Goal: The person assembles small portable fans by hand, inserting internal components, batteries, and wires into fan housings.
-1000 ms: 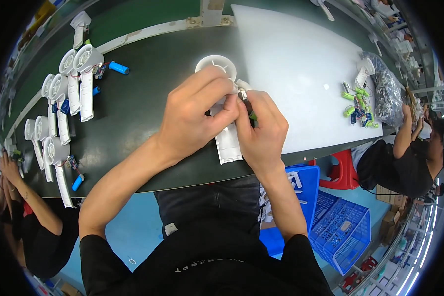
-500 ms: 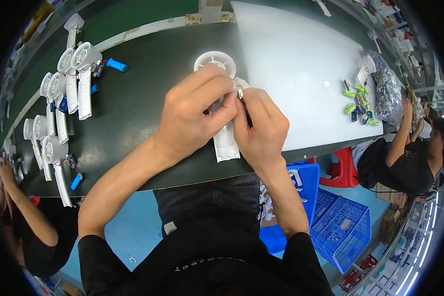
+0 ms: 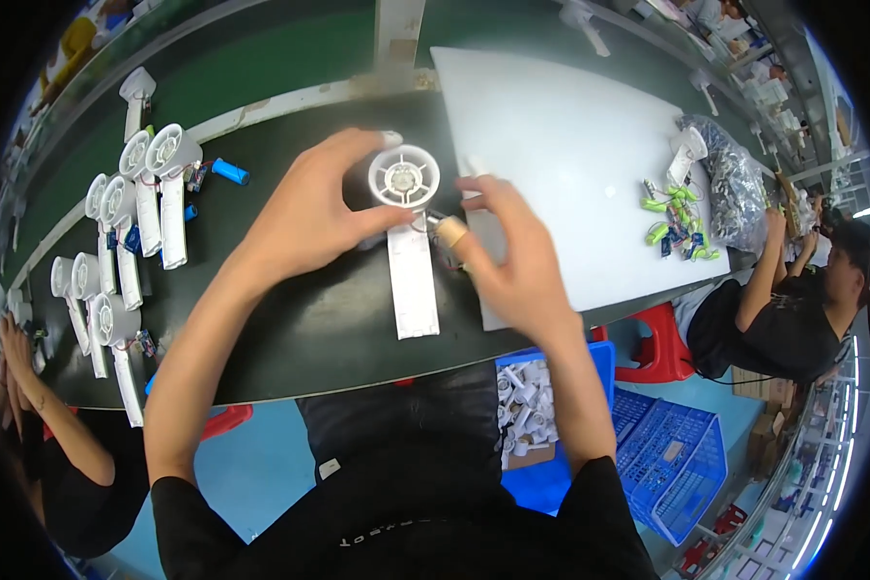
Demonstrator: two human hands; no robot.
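Observation:
A white handheld fan (image 3: 415, 280) lies on the dark tabletop before me, its round grilled head away from me and its long flat handle toward me. My left hand (image 3: 309, 208) spans the left side of the head, thumb at its lower edge and a white-tipped forefinger at its upper edge. My right hand (image 3: 514, 256) is just right of the fan with thumb and forefinger apart. A tan covering sits on that thumb, whose tip is close to the neck of the fan. Small dark parts beside the neck are too blurred to name.
Several similar fans (image 3: 172, 217) stand at the left, some with wired blue cylinders (image 3: 230, 171). On a white sheet (image 3: 561, 193) at right lie green cylinders with circuit boards (image 3: 681, 220), beside a plastic bag (image 3: 735, 184). Below are a blue bin of white parts (image 3: 527, 406) and co-workers (image 3: 793, 309).
My hands have parted from their pinch at the fan's neck. The left now reaches round the head; the right has opened at the right side. The whole view has shifted.

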